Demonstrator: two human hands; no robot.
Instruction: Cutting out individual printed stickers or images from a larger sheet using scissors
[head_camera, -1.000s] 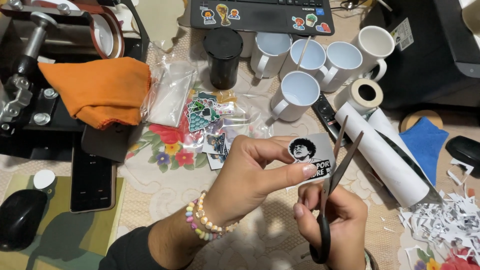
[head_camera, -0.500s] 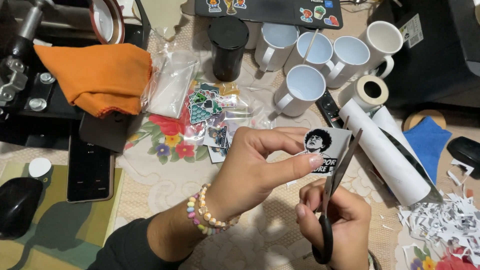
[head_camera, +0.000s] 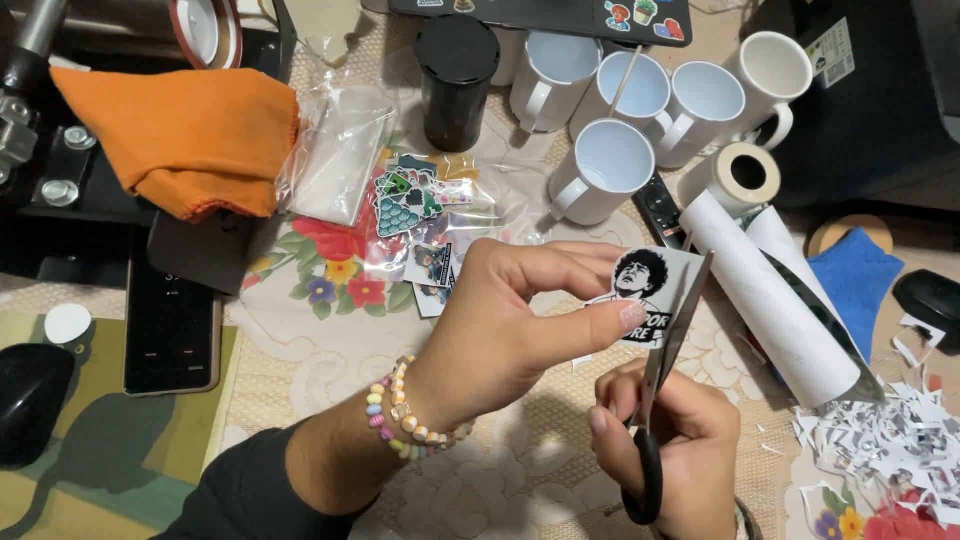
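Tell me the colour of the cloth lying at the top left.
Orange cloth, plain, seen clearly in the head view.

Evenly lit from above, moderately bright, warm in tone. Soft shadows beneath the hands (head_camera: 520, 330). Mild glare on white mugs (head_camera: 610, 170). Sharp centre; darker, slightly stretched corners.

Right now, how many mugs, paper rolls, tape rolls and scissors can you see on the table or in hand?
White mugs: 5, the nearest one by the sticker bags.
Black cylinder cup: 1.
White paper rolls: 2, lying side by side.
Tape roll: 1.
Scissors: 1, in the right hand.
Total: 10.
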